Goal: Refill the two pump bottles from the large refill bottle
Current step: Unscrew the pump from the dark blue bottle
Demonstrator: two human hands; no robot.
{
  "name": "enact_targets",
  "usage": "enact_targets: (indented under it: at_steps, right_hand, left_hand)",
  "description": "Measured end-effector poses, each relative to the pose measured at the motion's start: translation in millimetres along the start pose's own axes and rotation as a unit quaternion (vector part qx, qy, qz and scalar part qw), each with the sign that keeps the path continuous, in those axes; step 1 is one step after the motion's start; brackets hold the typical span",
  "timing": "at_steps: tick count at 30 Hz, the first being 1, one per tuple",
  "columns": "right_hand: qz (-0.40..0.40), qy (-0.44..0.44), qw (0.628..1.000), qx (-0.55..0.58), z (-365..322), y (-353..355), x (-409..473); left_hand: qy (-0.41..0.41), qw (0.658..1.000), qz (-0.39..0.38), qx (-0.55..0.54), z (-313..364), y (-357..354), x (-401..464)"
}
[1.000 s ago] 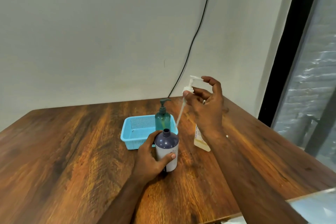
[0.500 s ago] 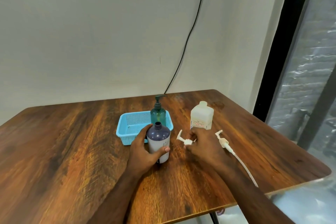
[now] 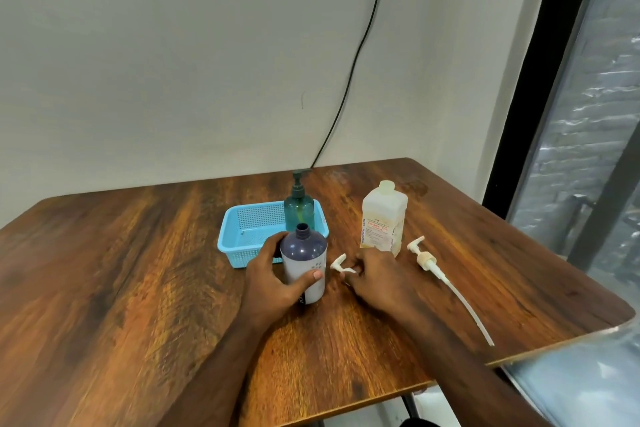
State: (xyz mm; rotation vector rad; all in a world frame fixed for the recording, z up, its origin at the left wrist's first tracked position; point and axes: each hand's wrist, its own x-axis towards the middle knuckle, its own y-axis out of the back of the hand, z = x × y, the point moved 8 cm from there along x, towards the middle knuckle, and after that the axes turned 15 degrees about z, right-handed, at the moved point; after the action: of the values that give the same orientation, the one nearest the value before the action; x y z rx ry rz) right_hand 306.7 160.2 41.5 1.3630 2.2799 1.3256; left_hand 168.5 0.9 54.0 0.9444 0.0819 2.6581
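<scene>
The purple pump bottle (image 3: pixel 304 265) stands open-necked on the counter (image 3: pixel 138 270), gripped by the left hand (image 3: pixel 273 279). Its white pump (image 3: pixel 341 265), held aloft a second ago, now lies beside it under the right hand's (image 3: pixel 377 276) pinching fingers, so the refill bottle (image 3: pixel 383 218) just behind can be poured next.

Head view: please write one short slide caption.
Left hand holds the uncapped purple bottle; right hand rests beside a white pump.

Right hand (image 3: pixel 375 276) hides the small pump's (image 3: pixel 341 264) stem.
</scene>
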Motion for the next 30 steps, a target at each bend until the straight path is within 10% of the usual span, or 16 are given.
enact_targets:
  at_steps: [10,18,30]
  right_hand:
    - [0.047,-0.001,0.998,0.034,-4,3,2]
    - [0.335,-0.056,0.923,0.178,36,61,-4]
    - [0.203,-0.079,0.945,0.244,55,32,46]
  left_hand:
    - [0.005,1.000,-0.017,-0.004,0,-3,-1]
    - [0.018,1.000,-0.024,-0.001,3,-8,5]
    - [0.025,0.997,-0.039,-0.061,26,-40,18]
